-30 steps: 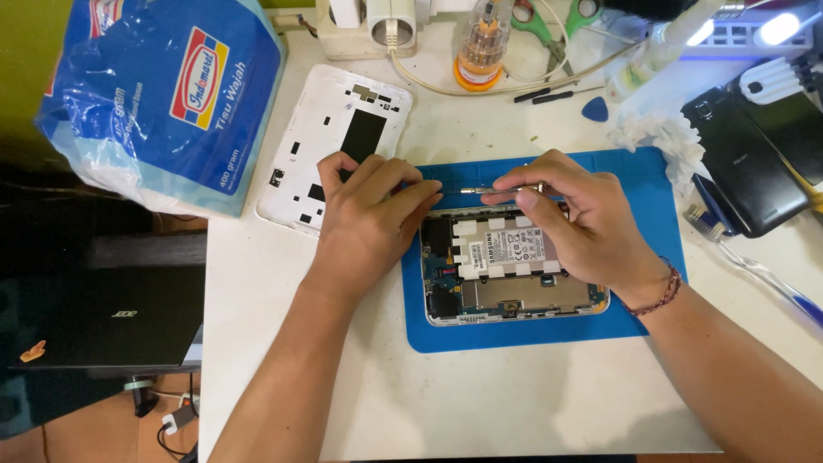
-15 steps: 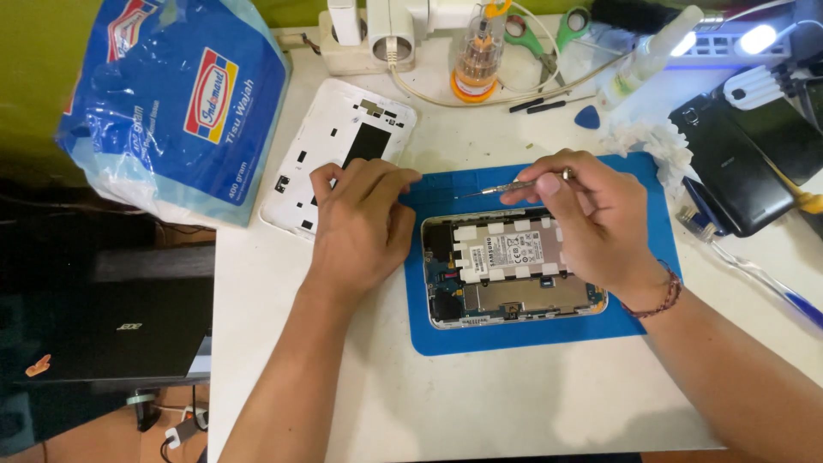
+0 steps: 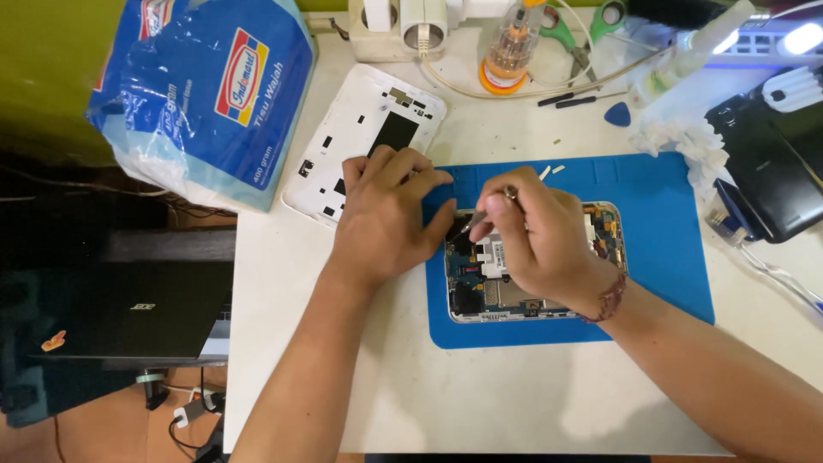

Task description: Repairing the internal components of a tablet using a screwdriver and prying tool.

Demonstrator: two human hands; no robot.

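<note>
opened tablet (image 3: 514, 291), back cover off, circuitry exposed, lies flat along the near edge of the blue mat (image 3: 660, 249); a thin metal tool (image 3: 480, 214), possibly tweezers, angles onto its upper left corner.

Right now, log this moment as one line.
left hand: steadies opened tablet edge | right hand: holds thin tool, tip on board | blue mat underneath | white back cover set aside, upper left
</note>
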